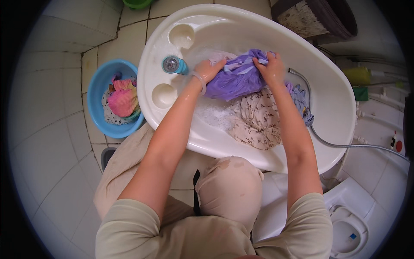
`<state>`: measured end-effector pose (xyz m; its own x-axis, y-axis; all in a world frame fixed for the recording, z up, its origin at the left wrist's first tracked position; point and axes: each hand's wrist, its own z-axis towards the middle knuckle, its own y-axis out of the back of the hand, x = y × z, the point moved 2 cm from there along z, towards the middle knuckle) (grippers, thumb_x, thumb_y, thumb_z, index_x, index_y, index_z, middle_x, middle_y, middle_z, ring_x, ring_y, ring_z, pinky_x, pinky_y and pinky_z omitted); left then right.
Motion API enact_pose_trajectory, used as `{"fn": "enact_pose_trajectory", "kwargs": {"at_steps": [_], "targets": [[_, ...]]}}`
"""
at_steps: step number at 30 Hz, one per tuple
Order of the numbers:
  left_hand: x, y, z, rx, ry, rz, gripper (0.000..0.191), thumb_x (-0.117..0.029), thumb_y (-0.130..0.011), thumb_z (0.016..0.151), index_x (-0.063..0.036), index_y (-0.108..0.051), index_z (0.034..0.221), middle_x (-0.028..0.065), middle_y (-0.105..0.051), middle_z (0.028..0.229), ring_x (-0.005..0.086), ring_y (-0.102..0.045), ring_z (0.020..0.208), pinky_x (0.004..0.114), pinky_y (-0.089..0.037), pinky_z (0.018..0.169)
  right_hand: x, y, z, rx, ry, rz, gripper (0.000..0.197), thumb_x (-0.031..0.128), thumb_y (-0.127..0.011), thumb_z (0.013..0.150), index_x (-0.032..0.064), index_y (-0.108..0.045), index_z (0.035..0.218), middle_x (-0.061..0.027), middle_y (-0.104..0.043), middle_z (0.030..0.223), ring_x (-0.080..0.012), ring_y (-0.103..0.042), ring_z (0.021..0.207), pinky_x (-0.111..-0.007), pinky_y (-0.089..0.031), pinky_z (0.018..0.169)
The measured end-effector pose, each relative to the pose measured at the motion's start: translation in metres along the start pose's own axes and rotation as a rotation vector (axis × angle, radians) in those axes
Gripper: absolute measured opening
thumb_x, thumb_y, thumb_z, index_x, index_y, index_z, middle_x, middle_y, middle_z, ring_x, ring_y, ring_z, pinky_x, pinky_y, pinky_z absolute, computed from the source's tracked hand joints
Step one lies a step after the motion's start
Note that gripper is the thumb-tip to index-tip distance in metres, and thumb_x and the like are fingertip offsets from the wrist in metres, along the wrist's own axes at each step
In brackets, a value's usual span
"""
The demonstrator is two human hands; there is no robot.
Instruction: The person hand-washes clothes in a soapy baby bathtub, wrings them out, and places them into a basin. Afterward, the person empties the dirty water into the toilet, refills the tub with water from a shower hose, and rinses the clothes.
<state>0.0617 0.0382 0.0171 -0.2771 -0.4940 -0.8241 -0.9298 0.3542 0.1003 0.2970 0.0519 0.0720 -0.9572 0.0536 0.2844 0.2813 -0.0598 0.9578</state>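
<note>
A wet purple garment [237, 84] is stretched between my two hands over the white plastic bathtub [333, 106]. My left hand [208, 73], with a pale band at the wrist, grips its left side, thumb on top. On the right side, my right hand [271, 69] pinches the cloth near a light-coloured edge. Pale pink cloth [221, 56] shows behind the purple one. Below it lies a cream garment with a brown floral print [258, 126], beside soap suds [215, 116]. Blue-grey cloth [299, 98] is partly hidden by my right forearm.
A shower hose [330, 144] crosses the tub's right rim. On the left ledge sits a turquoise fitting [171, 64]. A blue basin [93, 97] with colourful clothes stands left on the floor. A toilet [349, 223] is at lower right, a dark bin [315, 19] beyond the tub.
</note>
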Motion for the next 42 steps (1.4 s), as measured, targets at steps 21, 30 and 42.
{"fn": "enact_pose_trajectory", "kwargs": {"at_steps": [21, 30, 42], "targets": [[0.034, -0.003, 0.01, -0.16, 0.272, -0.375, 0.092, -0.065, -0.053, 0.076, -0.0111, -0.02, 0.142, 0.0144, -0.028, 0.144, 0.0309, -0.031, 0.131, 0.05, -0.028, 0.103, 0.042, -0.023, 0.0, 0.285, 0.236, -0.404, 0.031, 0.012, -0.059, 0.073, 0.0167, -0.058, 0.104, -0.0097, -0.056, 0.103, -0.0314, -0.048, 0.107, -0.059, -0.034, 0.092], [-0.037, -0.034, -0.011, 0.508, -0.005, -1.376, 0.084, -0.075, -0.037, 0.077, -0.0106, -0.04, 0.132, 0.0125, -0.046, 0.129, 0.0335, -0.047, 0.116, 0.061, -0.033, 0.094, 0.116, 0.08, -0.044, -0.199, 0.835, 0.114, 0.032, 0.004, -0.062, 0.059, 0.0098, -0.058, 0.09, -0.0099, -0.053, 0.09, -0.0327, -0.05, 0.098, -0.043, -0.043, 0.085], [-0.066, -0.047, -0.04, 0.45, -0.256, -1.502, 0.053, -0.042, -0.049, 0.084, -0.0062, -0.048, 0.122, 0.0114, -0.055, 0.117, 0.0231, -0.055, 0.107, 0.036, -0.044, 0.094, 0.094, 0.079, -0.099, -0.104, 0.019, 1.125, 0.045, 0.01, -0.072, 0.07, 0.0046, -0.049, 0.108, -0.0056, -0.053, 0.11, -0.0182, -0.053, 0.1, -0.034, -0.043, 0.09]]}}
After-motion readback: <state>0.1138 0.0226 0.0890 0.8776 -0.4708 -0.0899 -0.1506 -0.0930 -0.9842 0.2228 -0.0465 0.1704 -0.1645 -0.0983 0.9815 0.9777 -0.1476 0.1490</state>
